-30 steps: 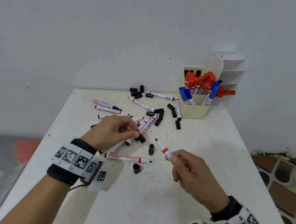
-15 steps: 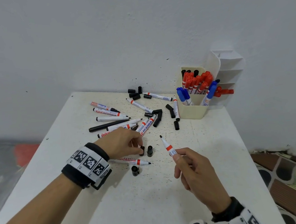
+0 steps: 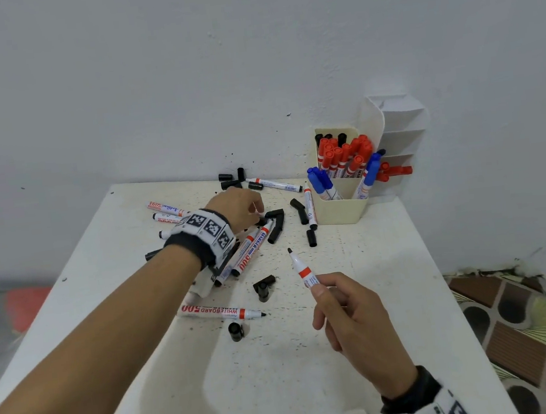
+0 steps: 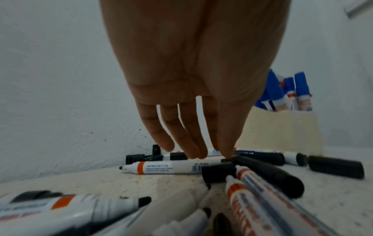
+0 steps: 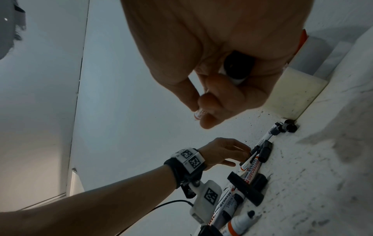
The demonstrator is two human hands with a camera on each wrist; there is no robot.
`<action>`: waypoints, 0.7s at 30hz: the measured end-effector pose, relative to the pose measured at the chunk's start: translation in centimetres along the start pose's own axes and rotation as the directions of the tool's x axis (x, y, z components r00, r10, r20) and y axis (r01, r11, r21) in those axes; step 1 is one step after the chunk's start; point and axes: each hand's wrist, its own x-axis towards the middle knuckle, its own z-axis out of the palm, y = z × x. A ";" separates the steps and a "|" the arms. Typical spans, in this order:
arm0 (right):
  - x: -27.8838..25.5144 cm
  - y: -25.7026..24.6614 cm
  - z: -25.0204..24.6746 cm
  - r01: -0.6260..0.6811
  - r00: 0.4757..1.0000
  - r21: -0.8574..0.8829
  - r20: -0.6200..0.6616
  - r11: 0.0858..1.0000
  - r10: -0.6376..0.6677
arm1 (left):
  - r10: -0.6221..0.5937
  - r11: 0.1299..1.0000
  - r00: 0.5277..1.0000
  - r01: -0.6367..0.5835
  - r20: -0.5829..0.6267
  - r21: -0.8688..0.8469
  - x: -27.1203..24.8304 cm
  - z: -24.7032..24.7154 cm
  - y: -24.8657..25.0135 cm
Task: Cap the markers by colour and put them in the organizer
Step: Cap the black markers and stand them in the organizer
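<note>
Nearest to me, my right hand (image 3: 351, 320) hovers over the white table (image 3: 317, 387), thumb and fingers pinching the barrel of an uncapped marker (image 3: 301, 269) with an orange band, its black tip pointing up and away. From the right wrist view I see only the marker's black rear end inside the curled fingers; the tip is hidden there.

Just beyond, a loose black cap (image 3: 236, 331) stands on the table beside a lying uncapped marker (image 3: 220, 311) printed WHITEBOARD 500. A little farther, two more black caps (image 3: 264, 287) lie touching each other.

Farther on, my left hand (image 3: 240, 208) reaches into the pile of loose markers (image 3: 252, 246) and black caps (image 3: 275, 225). In the left wrist view its fingers (image 4: 181, 140) hang straight down, close together with narrow gaps, their tips touching down among the markers and caps. Whether they grip anything I cannot tell; the contact point is blurred and covered by the fingers themselves. My wristband hides part of the pile from the head view.

At the far right corner stands the cream organizer (image 3: 344, 211), against the wall. Its near compartment holds blue-capped markers (image 3: 321, 181), the one behind red-capped ones (image 3: 343, 155) with a few black caps showing behind them. A white tiered section (image 3: 398, 126) rises behind it, with red markers (image 3: 394, 171) sticking out of one tier; I cannot see into it.
</note>
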 end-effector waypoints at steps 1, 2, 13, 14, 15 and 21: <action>0.0 0.0 -0.1 -0.001 1.000 0.004 -0.003 1.000 0.001 | -0.002 0.999 1.000 0.001 0.022 0.040 0.6 0.2 0.2; 0.0 0.0 -0.1 -0.001 1.000 0.007 -0.006 1.000 0.001 | -0.003 0.996 0.999 -0.001 0.042 0.088 1.0 0.4 0.4; 0.0 0.1 -0.1 -0.004 1.000 0.009 -0.007 1.000 0.004 | -0.044 0.982 0.997 0.032 -0.063 -0.184 -0.4 -0.6 -0.5; 0.1 -0.1 0.0 -0.007 1.000 0.020 -0.009 1.000 0.007 | -0.061 0.952 0.993 0.027 -0.102 -0.306 -1.4 -1.2 -0.4; 0.1 -0.2 0.1 -0.009 1.000 0.034 -0.010 0.999 0.010 | -0.083 0.904 0.987 0.017 -0.136 -0.426 -2.7 -1.7 -0.3; 0.6 -1.0 1.5 0.011 1.000 0.047 0.003 0.999 -0.011 | -0.124 0.455 0.975 -0.107 -0.182 -0.884 -10.8 -3.3 1.9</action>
